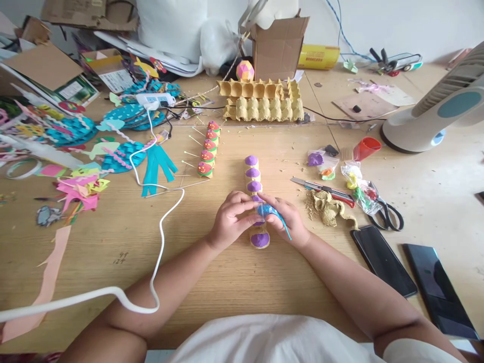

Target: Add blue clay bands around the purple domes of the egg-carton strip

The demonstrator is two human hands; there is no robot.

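Blue plastic packet, centre of frame: pinched between fingertips of left hand and right hand, apparently two-handed because small and limp. Purple-topped egg-carton strip: beneath, partly hidden. Utility knife: right of centre, seemingly parked within reach. Red-and-green egg-carton strip: upper centre-left.

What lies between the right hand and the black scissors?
A pile of tan scraps with a utility knife along its far side, in the head view.
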